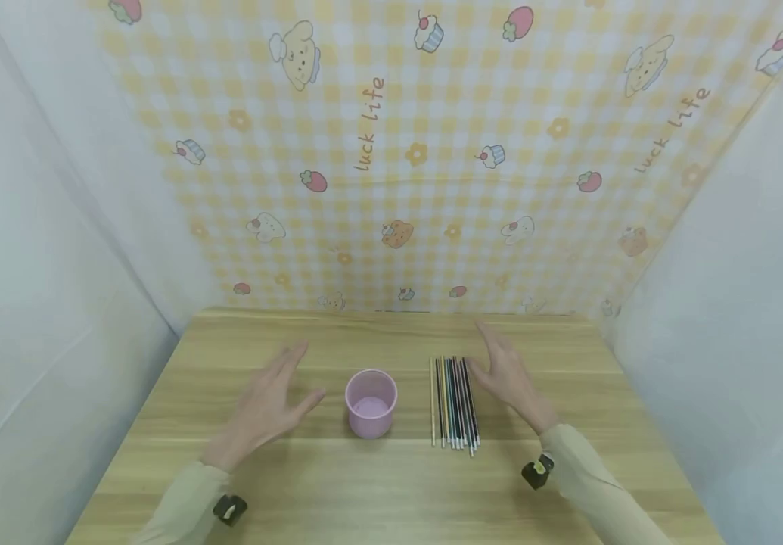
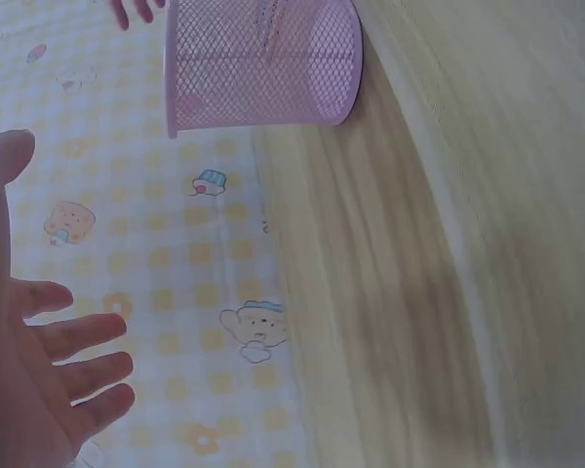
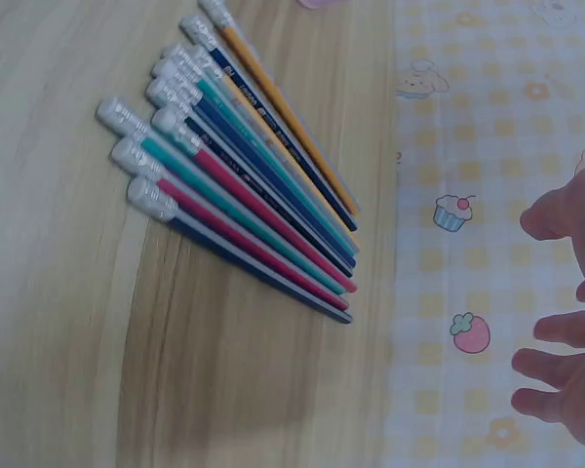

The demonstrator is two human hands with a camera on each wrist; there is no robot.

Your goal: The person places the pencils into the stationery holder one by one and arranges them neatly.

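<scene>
The right hand point(image 1: 508, 375) is spread open above the bench point(image 1: 391, 492), fingers straight and slightly apart, holding nothing. Its thumb side sits just beside the right edge of the row of pencils point(image 1: 455, 403); from the head view it may brush the outermost one, but I cannot tell whether it touches. The right wrist view shows the fingertips point(image 3: 556, 356) in the air with the patterned backdrop point(image 3: 497, 146) behind them.

The pencils lie side by side, roughly parallel, right of the bench's middle, with their eraser ends point(image 3: 141, 146) toward the near edge and their tips toward the far edge. Just to their left stands the pink mesh cup point(image 1: 371, 403), upright, mouth up, with nothing visible inside.

The left hand point(image 1: 270, 405) is likewise open and empty, palm turned toward the cup, near its left side but not touching it; the left wrist view shows a clear gap between the fingers point(image 2: 73, 341) and the cup point(image 2: 263, 63).

To do the pickup well, I would judge that the right hand should pinch one outer pencil near its middle so the rest of the row stays undisturbed, while the left steadies the light cup against tipping.
</scene>
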